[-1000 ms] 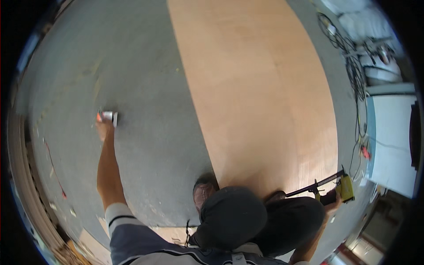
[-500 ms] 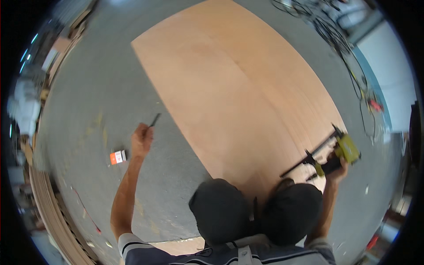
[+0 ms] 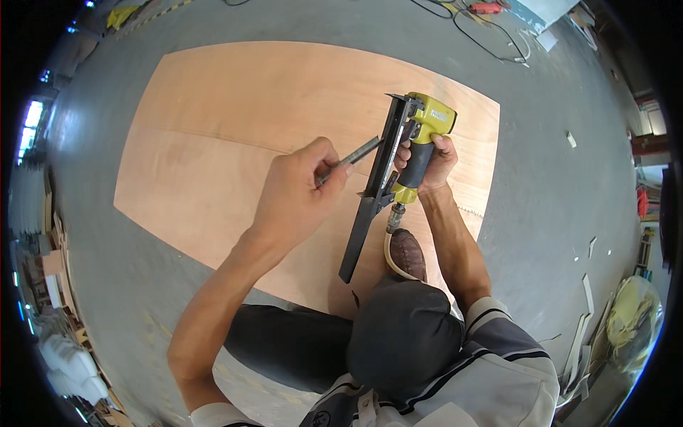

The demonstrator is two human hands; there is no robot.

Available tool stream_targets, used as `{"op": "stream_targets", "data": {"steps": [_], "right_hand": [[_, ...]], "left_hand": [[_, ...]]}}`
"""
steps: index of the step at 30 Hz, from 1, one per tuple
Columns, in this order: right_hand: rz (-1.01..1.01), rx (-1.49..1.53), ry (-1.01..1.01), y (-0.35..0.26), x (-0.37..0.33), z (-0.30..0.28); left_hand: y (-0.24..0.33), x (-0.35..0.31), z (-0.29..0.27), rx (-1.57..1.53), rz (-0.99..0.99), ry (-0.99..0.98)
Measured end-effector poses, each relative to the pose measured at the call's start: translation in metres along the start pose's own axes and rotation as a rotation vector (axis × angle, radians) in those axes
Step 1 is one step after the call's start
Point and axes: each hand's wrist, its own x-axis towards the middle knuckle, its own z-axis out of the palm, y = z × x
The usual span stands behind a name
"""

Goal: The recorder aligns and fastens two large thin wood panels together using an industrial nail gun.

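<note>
My right hand [image 3: 439,167] is wrapped round the black grip of a yellow-green nail gun [image 3: 434,117], held up over the plywood sheet. Its long black magazine [image 3: 380,171] slants down toward me, and an air hose [image 3: 388,250] joins the base of the grip. Pinched between the thumb and fingers of my left hand [image 3: 299,188] is a short grey strip of nails [image 3: 361,151]. The strip's far end meets or overlaps the side of the magazine; I cannot tell whether it touches. Below both hands lies the large plywood sheet [image 3: 228,99].
My brown shoe [image 3: 408,250] is on the sheet just below the gun, beside the hose. Cables [image 3: 491,46] and a red object [image 3: 486,8] lie on the grey floor beyond. Offcut strips [image 3: 580,334] and a clear plastic bag [image 3: 633,320] are at the lower right.
My left hand has come from the left, over the floor, to the gun with the strip. The gun has swung inward and more upright. My view has turned, and the orange-white box has left it.
</note>
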Motion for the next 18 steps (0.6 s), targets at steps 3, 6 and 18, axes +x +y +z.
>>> {"op": "stream_targets", "data": {"steps": [3, 6, 18], "right_hand": [[-0.005, 0.063, 0.016, -0.002, 0.002, -0.008], [0.021, 0.152, 0.019, -0.006, 0.002, -0.024], [-0.082, 0.521, 0.149, 0.022, 0.000, -0.050]], "left_hand": [[0.014, 0.007, 0.017, 0.051, 0.011, -0.025], [0.030, 0.022, 0.034, 0.106, 0.027, -0.026], [0.057, 0.058, 0.055, 0.343, 0.203, 0.040]]}}
